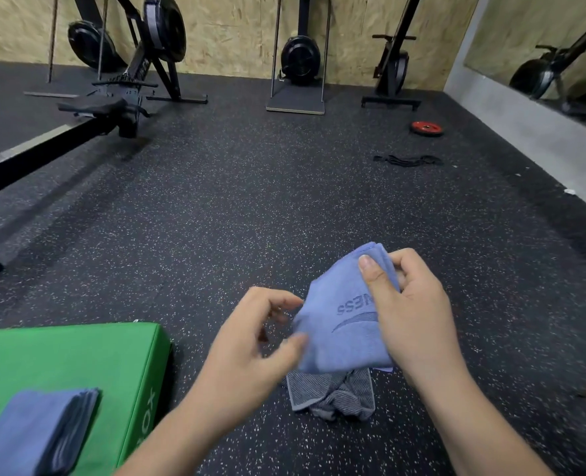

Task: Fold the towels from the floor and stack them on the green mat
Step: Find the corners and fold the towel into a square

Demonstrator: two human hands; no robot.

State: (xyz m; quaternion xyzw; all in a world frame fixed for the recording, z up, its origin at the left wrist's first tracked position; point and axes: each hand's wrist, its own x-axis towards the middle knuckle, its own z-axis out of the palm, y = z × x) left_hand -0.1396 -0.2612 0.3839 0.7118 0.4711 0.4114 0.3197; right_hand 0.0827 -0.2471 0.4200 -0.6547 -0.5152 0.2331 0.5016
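Gripping hand: right hand pinches a folded blue towel, thumb on top, fingers curled behind.
Other hand: left hand half curled, thumb at the towel's left edge; blurred, so its hold is unclear.
Grey towel: crumpled on the floor just below the right hand.
Green mat: left of the left hand, bearing a stack of folded towels.

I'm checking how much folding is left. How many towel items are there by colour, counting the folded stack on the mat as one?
Blue: 2, the blue towel that the right hand grips, and the folded stack on the green mat.
Grey: 1, the grey towel crumpled on the floor.
Total: 3.
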